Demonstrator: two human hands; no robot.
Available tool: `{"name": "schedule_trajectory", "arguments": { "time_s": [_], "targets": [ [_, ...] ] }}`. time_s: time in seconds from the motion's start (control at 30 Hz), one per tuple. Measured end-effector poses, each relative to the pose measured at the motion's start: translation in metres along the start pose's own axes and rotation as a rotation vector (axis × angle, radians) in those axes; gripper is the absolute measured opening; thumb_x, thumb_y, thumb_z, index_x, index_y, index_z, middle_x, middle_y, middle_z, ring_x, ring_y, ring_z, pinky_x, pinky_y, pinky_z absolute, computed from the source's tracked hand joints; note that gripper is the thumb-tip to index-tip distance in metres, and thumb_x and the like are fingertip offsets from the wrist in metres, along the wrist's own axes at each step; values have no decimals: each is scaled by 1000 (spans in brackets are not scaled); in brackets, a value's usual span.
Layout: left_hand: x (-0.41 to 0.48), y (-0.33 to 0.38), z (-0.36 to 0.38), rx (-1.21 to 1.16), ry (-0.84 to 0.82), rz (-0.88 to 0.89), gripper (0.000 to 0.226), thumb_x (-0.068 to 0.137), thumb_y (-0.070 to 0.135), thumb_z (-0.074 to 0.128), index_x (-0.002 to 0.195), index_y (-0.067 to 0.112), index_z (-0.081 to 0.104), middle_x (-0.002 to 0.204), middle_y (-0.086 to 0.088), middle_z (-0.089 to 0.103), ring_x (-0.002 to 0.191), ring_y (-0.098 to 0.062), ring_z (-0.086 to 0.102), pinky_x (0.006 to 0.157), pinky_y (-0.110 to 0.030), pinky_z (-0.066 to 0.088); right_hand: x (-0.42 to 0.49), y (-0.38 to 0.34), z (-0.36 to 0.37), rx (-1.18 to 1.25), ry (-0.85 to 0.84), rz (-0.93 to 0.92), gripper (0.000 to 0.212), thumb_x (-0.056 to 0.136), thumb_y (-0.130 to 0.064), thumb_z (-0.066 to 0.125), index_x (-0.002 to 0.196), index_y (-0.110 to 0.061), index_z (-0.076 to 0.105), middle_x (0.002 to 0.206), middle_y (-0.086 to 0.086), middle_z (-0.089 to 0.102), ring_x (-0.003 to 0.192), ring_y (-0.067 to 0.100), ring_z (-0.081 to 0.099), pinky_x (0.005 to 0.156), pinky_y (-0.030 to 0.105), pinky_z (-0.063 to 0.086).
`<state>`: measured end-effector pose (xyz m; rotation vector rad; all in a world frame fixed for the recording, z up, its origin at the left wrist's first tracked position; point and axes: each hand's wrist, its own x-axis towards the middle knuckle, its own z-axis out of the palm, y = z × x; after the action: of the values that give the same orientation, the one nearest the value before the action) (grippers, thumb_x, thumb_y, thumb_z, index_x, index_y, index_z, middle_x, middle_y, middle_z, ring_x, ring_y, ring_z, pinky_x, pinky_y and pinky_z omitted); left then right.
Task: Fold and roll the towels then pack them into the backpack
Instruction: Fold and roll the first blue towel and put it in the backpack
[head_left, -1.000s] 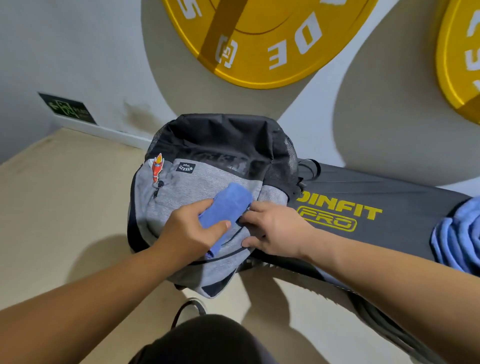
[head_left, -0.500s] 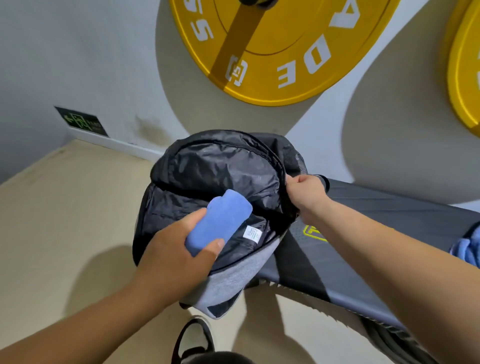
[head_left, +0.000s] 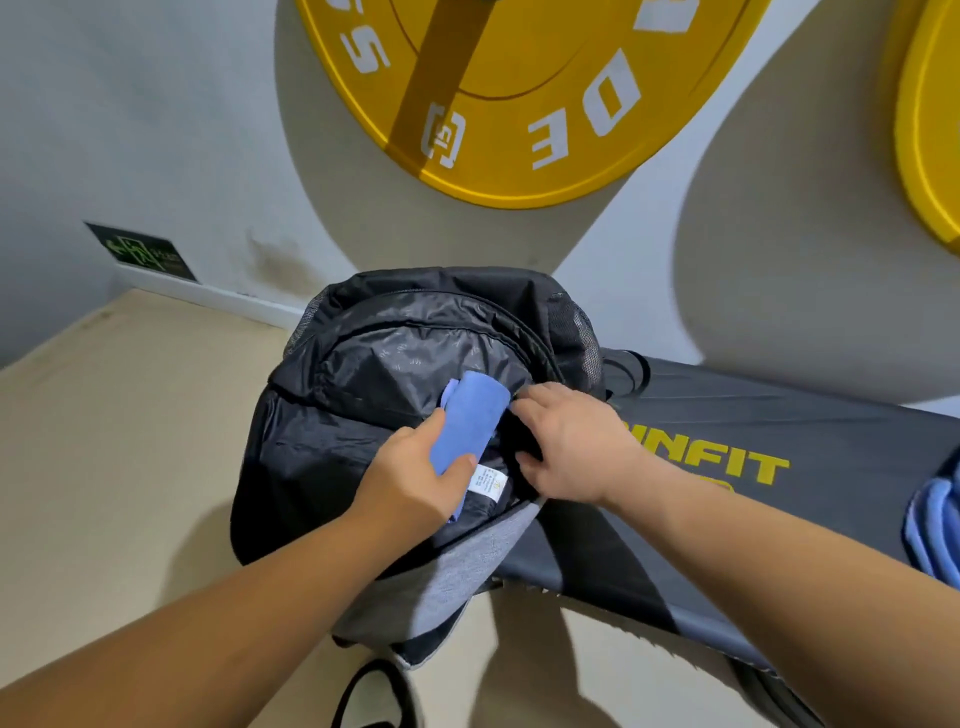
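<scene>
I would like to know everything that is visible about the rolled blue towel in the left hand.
The rolled blue towel is light blue and looks like soft, thin cloth. It is rolled into a short cylinder, with one loose edge sticking out at its far end. It is tilted, far end up and right, over the black lining of the open backpack. The left hand grips its near half. The right hand holds the backpack's edge beside it; contact is unclear.

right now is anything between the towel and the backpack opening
Nothing visible. The left hand holds the rolled towel right at the backpack mouth, and the right hand grips the edge beside it, not across the gap.
</scene>
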<state>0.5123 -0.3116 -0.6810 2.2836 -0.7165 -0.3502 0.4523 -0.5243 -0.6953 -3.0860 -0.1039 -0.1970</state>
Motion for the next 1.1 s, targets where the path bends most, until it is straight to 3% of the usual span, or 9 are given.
{"name": "schedule_trajectory", "arguments": {
  "time_s": [0.1,0.23,0.33,0.43,0.6,0.8,0.93,1.0,1.1],
  "targets": [
    [-16,-4,2,-10,-53,2,71,90,23,56,149,49,26,84,-6,50,79,-32,50,63,-25,42,-5,22,4,-172,1,-7,49,68,-36,76,110,-14,65,119,6,59,117,30,55,87,40,51],
    [-24,-1,-7,27,-126,-89,43,88,28,54,124,49,45,98,3,54,82,-20,53,71,-34,51,2,25,-8,-85,65,47,28,71,-28,74,97,-19,69,89,2,64,91,31,65,73,38,54],
    [-32,8,-15,-7,-144,-158,6,88,28,57,89,33,55,82,3,53,66,-14,48,59,-25,40,10,25,-18,97,22,138,25,83,-42,70,104,-28,69,100,0,70,99,31,66,75,37,54],
    [-38,13,-19,-81,-82,-193,25,84,33,61,85,9,53,68,1,40,59,-11,37,58,-29,34,12,31,-28,162,7,185,35,84,-58,70,106,-31,70,100,2,74,101,31,66,77,36,53],
    [-48,21,-24,-207,100,-224,26,80,25,64,82,1,56,64,-3,47,58,-12,42,53,-31,38,10,37,-38,317,91,249,38,86,-62,66,97,-26,71,84,3,73,87,30,66,74,36,53],
    [-41,24,-7,-246,62,-274,11,80,23,63,80,12,61,67,-5,57,61,-18,49,58,-31,42,4,32,-39,390,112,234,42,97,-59,48,91,-21,66,72,1,67,75,28,61,69,37,50],
    [-9,32,19,-312,91,-253,25,84,8,63,74,-2,42,63,-2,34,56,-13,30,49,-19,27,7,29,-44,522,220,310,40,100,-49,52,66,-28,52,53,1,46,57,14,45,58,35,37],
    [6,38,34,-299,81,-303,34,84,11,62,66,8,33,57,2,28,55,-14,26,46,-21,23,6,27,-44,533,230,306,40,100,-49,51,68,-25,52,54,1,46,57,16,44,59,38,44],
    [27,42,46,-368,80,-303,31,86,18,64,67,11,41,60,-1,36,57,-17,33,52,-26,30,4,28,-40,523,217,297,40,100,-51,50,68,-29,49,54,-3,46,56,14,42,61,40,47]
  ]
}}
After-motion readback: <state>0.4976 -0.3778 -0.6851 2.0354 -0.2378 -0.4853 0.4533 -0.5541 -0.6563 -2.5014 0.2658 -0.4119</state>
